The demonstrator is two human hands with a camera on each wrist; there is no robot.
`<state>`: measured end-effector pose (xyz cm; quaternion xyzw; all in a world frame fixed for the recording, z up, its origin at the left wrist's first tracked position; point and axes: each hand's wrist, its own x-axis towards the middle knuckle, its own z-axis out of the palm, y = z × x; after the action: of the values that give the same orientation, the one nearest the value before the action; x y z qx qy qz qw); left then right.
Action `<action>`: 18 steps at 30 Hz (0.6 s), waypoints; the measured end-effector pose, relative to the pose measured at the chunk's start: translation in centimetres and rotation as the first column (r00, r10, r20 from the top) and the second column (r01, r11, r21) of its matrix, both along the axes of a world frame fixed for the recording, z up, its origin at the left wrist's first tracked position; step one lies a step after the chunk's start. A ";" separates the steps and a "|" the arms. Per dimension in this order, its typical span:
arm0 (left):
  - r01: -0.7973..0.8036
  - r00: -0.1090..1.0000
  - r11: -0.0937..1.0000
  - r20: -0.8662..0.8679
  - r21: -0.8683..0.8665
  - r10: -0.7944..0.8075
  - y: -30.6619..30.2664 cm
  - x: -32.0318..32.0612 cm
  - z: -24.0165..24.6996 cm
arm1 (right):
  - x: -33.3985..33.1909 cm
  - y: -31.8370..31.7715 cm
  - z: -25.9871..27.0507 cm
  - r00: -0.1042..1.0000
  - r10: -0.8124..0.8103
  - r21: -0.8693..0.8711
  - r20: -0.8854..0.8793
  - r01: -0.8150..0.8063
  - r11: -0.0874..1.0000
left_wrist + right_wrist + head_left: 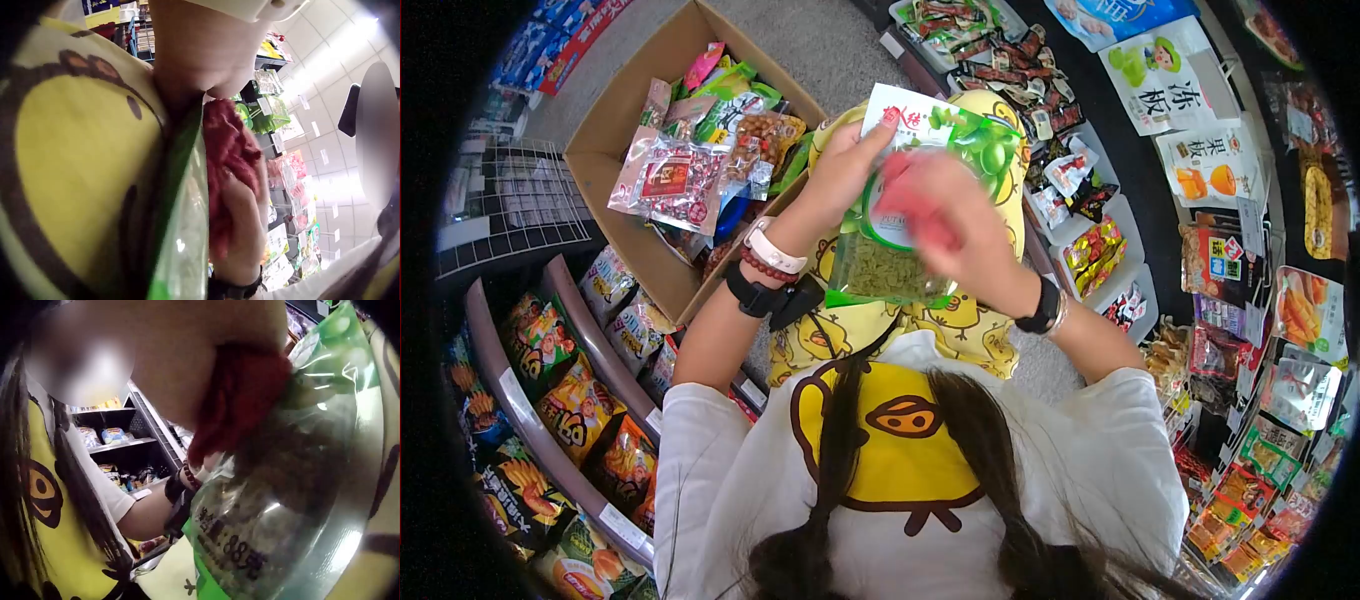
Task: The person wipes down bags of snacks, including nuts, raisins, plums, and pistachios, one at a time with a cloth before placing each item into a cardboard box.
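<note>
My left hand grips the upper left edge of a green and white snack bag, its thumb on the front. Small green pieces show through the bag's clear window, and black print marks the clear plastic in the right wrist view. My right hand holds a crumpled red cloth against the bag's front, blurred in the head view. The left wrist view shows the cloth bunched under the right fingers, beside the bag's edge. The bag is held over the lap, in front of yellow printed trousers.
A cardboard box full of snack packets stands at the left. Shelves of bagged snacks lie at lower left. On the right are trays of small wrapped snacks and a rack of hanging packets.
</note>
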<state>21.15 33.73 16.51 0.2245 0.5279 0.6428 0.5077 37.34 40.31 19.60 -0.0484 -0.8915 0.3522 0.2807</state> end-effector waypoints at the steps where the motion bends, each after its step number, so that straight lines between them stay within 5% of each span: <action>1: 0.020 1.000 1.000 0.018 0.010 -0.020 0.0 0.0 -0.2 | 0.0 -0.5 -0.1 0.970 0.237 0.043 0.053 -0.239 0.970; 4: 0.031 0.996 0.999 0.083 0.022 -0.033 0.2 -0.6 -1.2 | -0.3 0.0 -0.9 0.961 0.269 0.088 0.059 -0.274 0.958; 7: -0.025 0.990 0.997 0.138 0.072 0.015 0.4 -0.6 -0.8 | -1.4 1.7 -0.4 0.962 -0.266 0.061 -0.063 0.270 0.961; 8: -0.009 0.989 0.998 0.146 0.056 0.001 0.5 -0.6 -1.0 | -2.1 1.7 -0.8 0.916 -0.397 -0.077 -0.063 0.392 0.917; 11: -0.044 0.999 0.992 0.003 0.115 0.044 0.0 -0.4 -1.4 | -2.3 0.2 -0.3 0.946 -0.322 0.226 -0.034 0.321 0.920; 12: -0.064 0.998 0.996 0.018 0.064 0.063 -0.4 -0.5 -1.6 | -1.8 -0.5 0.0 0.981 -0.196 0.171 -0.008 0.194 0.966; 15: -0.043 0.995 0.998 0.092 0.044 0.039 -0.7 0.0 -0.3 | -0.3 0.6 -0.2 0.986 -0.162 0.077 0.046 0.158 0.984; 18: -0.014 0.995 0.999 0.096 0.035 0.011 -0.5 -0.2 -0.6 | 0.9 3.2 -0.8 0.906 -0.423 0.074 0.031 0.420 0.905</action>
<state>21.00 33.27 15.90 0.1991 0.4927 0.6653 0.5244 38.27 43.51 18.83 -0.2385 -0.8773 0.2527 0.3310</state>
